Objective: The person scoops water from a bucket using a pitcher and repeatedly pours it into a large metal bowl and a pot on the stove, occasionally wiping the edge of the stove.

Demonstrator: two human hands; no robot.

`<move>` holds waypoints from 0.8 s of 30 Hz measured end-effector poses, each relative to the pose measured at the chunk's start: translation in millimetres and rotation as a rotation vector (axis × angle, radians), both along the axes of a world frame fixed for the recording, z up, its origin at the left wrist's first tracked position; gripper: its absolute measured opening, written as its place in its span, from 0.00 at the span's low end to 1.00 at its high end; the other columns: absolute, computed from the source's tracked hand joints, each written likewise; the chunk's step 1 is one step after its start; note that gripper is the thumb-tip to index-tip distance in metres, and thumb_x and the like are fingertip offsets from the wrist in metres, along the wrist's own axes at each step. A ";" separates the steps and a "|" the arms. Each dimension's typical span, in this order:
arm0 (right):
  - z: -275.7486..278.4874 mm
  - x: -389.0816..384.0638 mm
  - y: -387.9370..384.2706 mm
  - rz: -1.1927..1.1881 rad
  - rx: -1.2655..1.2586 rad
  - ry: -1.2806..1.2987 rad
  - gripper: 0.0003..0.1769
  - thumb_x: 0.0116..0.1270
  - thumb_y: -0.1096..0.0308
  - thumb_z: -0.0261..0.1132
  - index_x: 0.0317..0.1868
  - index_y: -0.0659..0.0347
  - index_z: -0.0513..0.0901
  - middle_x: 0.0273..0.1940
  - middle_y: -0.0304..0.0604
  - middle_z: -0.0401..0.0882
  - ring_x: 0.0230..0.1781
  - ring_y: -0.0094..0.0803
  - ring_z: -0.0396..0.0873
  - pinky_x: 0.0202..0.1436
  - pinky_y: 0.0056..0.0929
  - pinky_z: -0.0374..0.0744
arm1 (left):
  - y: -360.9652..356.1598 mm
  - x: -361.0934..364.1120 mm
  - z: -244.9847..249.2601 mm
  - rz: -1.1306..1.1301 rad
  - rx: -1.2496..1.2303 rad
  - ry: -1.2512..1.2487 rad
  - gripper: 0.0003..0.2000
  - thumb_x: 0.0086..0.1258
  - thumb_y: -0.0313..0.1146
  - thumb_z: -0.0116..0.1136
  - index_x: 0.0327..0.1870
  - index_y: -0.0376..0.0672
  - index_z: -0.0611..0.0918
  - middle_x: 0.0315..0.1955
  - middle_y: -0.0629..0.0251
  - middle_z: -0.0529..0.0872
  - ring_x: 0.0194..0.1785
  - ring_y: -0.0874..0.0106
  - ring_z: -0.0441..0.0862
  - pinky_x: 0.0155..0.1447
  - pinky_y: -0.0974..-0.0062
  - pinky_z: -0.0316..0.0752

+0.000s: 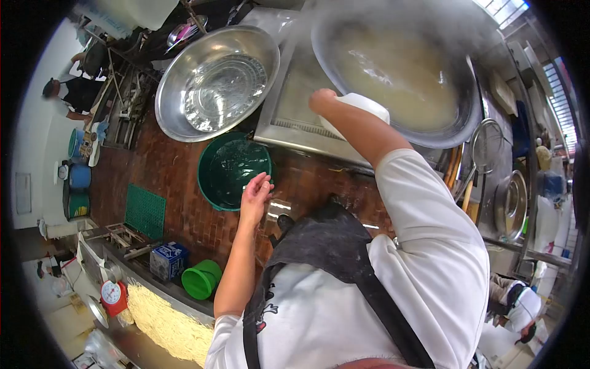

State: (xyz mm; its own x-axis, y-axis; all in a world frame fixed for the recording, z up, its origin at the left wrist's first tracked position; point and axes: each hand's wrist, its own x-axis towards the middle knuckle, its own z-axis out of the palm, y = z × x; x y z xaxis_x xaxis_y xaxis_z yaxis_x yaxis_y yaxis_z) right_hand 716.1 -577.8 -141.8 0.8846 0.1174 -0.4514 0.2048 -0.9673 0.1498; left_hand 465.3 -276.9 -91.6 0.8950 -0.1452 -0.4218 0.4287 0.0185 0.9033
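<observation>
Black apron [326, 243] nearest, pale smudges on it. Left hand [257, 192] free: fingers loosely curled, holding nothing visible, near the edge of the green tub [204, 175]. Right-hand grip closed, apparently on the white container [364, 107]; exact finger placement hidden, contents can't be told. Right hand [323, 101] reaches out over the steel range [307, 86], container just beside or over the near rim of the big pot [430, 140]. Risks: a one-handed hold could twist if the container is heavy or wet, spilling onto the range or into the cloudy liquid [399, 80]. Bare forearm near hot-looking liquid and steam [458, 27]: a splash or rim contact could scald. Steam may also blur the view of the rim, so a knock is possible.

Further out, green tub holds water and sits on the brick-patterned floor [175, 163]; a misstep could kick it, and wet flooring would make footing slick. Wide metal basin [169, 104] overlaps the tub in view; support unclear, so a bump might shift it. Noodles [169, 323] lie on the tabletop [118, 338] beside the red scale [113, 296], well apart from the pot.
</observation>
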 end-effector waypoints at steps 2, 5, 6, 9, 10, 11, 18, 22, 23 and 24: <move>6.4 0.1 4.4 0.016 -0.018 0.004 0.17 0.66 0.65 0.58 0.50 0.60 0.87 0.54 0.48 0.84 0.54 0.49 0.83 0.43 0.60 0.82 | -1.4 0.2 1.8 -0.015 0.005 0.006 0.24 0.76 0.40 0.55 0.68 0.38 0.70 0.62 0.57 0.78 0.57 0.67 0.80 0.57 0.70 0.76; 16.2 -6.2 0.5 0.068 -0.023 -0.111 0.18 0.67 0.64 0.58 0.52 0.60 0.85 0.55 0.49 0.83 0.54 0.50 0.82 0.45 0.57 0.83 | -2.2 0.1 -2.9 -0.020 0.009 -0.006 0.24 0.76 0.40 0.55 0.67 0.38 0.70 0.62 0.57 0.78 0.57 0.67 0.80 0.57 0.69 0.77; 12.2 -4.7 -5.2 0.081 0.006 -0.149 0.17 0.67 0.65 0.57 0.52 0.61 0.85 0.54 0.50 0.83 0.54 0.50 0.82 0.47 0.55 0.83 | -2.6 -0.4 -4.0 -0.019 0.008 -0.005 0.24 0.76 0.40 0.55 0.67 0.38 0.70 0.62 0.57 0.77 0.57 0.67 0.80 0.57 0.69 0.77; 14.0 0.1 -24.6 0.010 0.151 -0.244 0.16 0.69 0.65 0.55 0.50 0.62 0.85 0.52 0.52 0.83 0.53 0.52 0.82 0.49 0.51 0.83 | -5.1 1.1 -3.3 -0.009 0.002 -0.002 0.23 0.76 0.40 0.55 0.67 0.38 0.71 0.61 0.58 0.78 0.56 0.68 0.80 0.56 0.71 0.77; 32.2 -1.6 -29.9 -0.085 0.236 -0.263 0.16 0.70 0.65 0.54 0.49 0.62 0.84 0.51 0.53 0.83 0.52 0.52 0.82 0.50 0.50 0.82 | -7.1 1.9 -0.3 0.002 -0.004 0.001 0.23 0.76 0.39 0.56 0.67 0.38 0.72 0.61 0.58 0.78 0.55 0.70 0.81 0.55 0.72 0.77; 51.6 -2.7 -37.5 -0.181 0.320 -0.282 0.16 0.70 0.65 0.53 0.49 0.63 0.84 0.50 0.54 0.83 0.52 0.53 0.82 0.50 0.49 0.82 | -9.6 3.2 1.1 0.011 -0.010 0.004 0.22 0.75 0.38 0.56 0.66 0.38 0.72 0.60 0.59 0.79 0.54 0.71 0.81 0.55 0.74 0.76; 126.4 -22.2 -215.7 -0.056 0.341 -0.578 0.14 0.70 0.68 0.53 0.48 0.68 0.77 0.48 0.65 0.80 0.49 0.55 0.80 0.53 0.48 0.78 | -27.7 14.7 -4.8 -0.010 0.012 0.016 0.22 0.76 0.38 0.56 0.67 0.38 0.72 0.60 0.60 0.80 0.54 0.71 0.81 0.53 0.75 0.77; 140.1 -55.4 -298.6 -0.391 0.231 -0.590 0.18 0.68 0.63 0.56 0.55 0.61 0.74 0.48 0.57 0.82 0.54 0.54 0.79 0.58 0.49 0.75 | -49.7 21.5 -5.1 -0.022 0.014 0.030 0.23 0.76 0.39 0.56 0.67 0.38 0.72 0.59 0.60 0.79 0.54 0.71 0.81 0.54 0.74 0.76; 134.2 -64.6 -318.9 -0.399 0.166 -0.614 0.17 0.68 0.63 0.57 0.54 0.59 0.76 0.48 0.57 0.82 0.54 0.53 0.79 0.57 0.50 0.75 | -56.5 22.7 -2.7 -0.024 0.023 0.025 0.23 0.76 0.40 0.56 0.67 0.39 0.72 0.59 0.60 0.79 0.54 0.70 0.81 0.55 0.73 0.76; 120.0 -69.1 -342.9 -0.397 0.110 -0.611 0.16 0.67 0.64 0.58 0.53 0.58 0.77 0.48 0.56 0.82 0.54 0.53 0.79 0.56 0.50 0.75 | -63.6 22.7 -0.9 -0.027 0.031 0.023 0.23 0.76 0.40 0.55 0.67 0.39 0.72 0.59 0.59 0.79 0.54 0.69 0.81 0.55 0.72 0.76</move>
State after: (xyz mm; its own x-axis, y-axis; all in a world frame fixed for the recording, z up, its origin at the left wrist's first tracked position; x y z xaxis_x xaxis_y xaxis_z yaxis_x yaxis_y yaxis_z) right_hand 647.1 -920.8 -21.8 0.9600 -0.2474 0.1312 -0.2524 -0.9674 0.0228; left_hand 488.0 -340.6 -92.6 0.8810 -0.1552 -0.4470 0.4494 -0.0211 0.8931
